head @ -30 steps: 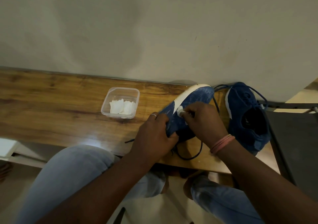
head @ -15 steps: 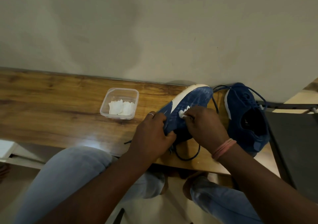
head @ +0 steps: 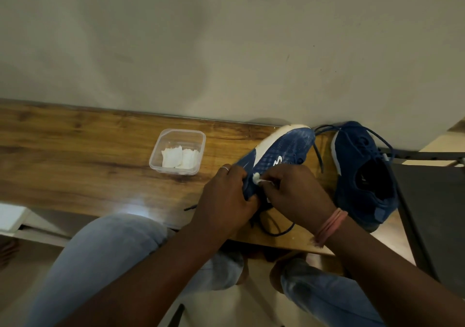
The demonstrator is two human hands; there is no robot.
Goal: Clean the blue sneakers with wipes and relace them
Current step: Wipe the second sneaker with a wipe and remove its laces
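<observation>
On the wooden desk (head: 75,155), the blue sneaker (head: 284,150) at the view's 3 o'clock looks light with soft, yielding mesh, best gripped at its firmer heel, where the left hand (head: 226,196) curls round it while the right hand (head: 297,191) pinches a small limp wipe (head: 257,177) against its side.

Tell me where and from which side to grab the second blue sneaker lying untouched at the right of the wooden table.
Grip the second blue sneaker at its heel collar, coming from above on the near side: its dark opening faces up, so the rim is likely easy to pinch. Avoid the loose laces at the far end.
</observation>
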